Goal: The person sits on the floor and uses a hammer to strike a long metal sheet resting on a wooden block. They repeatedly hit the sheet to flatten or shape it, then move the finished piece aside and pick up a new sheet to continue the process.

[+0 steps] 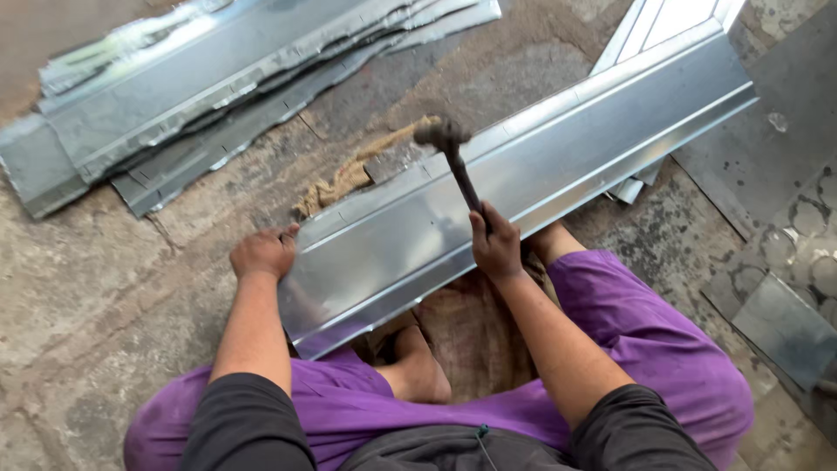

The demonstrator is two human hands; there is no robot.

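Shiny sheet metal lies slantwise across my lap and the concrete floor. My left hand grips its near end, fingers curled on the edge; my right hand is clamped round a hammer raised above the sheet.

The lower end of the hammer handle is hidden inside the grip of the right hand. Far up-left of that grip, the stack of metal sheets is cut by the picture's top edge. The fingertips of the left hand disappear behind the edge of the long metal sheet, whose far end also leaves the picture.
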